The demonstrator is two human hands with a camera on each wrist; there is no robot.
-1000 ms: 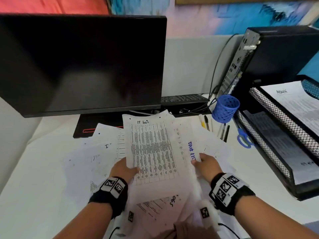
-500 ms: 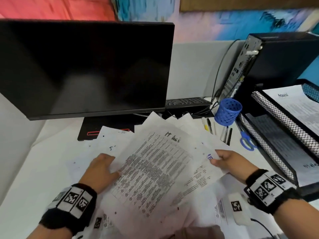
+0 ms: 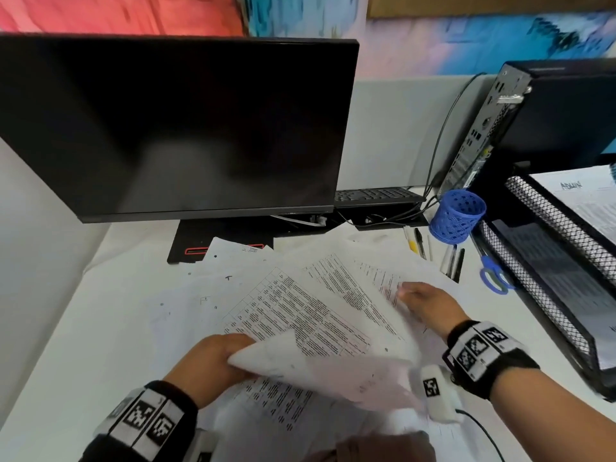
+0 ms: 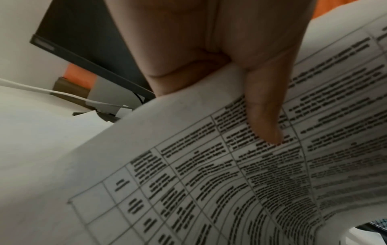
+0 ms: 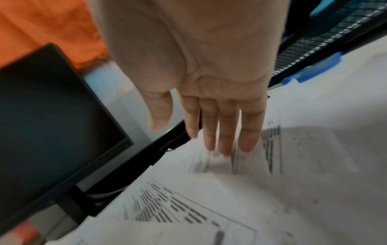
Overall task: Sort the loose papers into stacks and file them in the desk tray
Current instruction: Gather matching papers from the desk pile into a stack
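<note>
Loose printed papers (image 3: 310, 305) lie fanned over the white desk in front of the monitor. My left hand (image 3: 216, 356) pinches the near corner of a printed table sheet (image 4: 209, 182), its thumb (image 4: 266, 116) on top, and the sheet curls upward. My right hand (image 3: 423, 303) is flat with straight fingers (image 5: 224, 132) over the papers at the right side of the pile. The black mesh desk tray (image 3: 546, 288) stands at the right with a sheet (image 3: 586, 201) on its top tier.
A black monitor (image 3: 173, 128) fills the back left, a keyboard (image 3: 376, 195) behind it. A blue pen cup (image 3: 458, 215), several pens (image 3: 450, 258) and blue scissors (image 3: 493, 273) lie between papers and tray. A black computer case (image 3: 550, 121) stands behind the tray.
The sheets I held upright have come down onto the pile. My left hand drew back and now lifts a sheet's corner; my right hand let go and lies flat.
</note>
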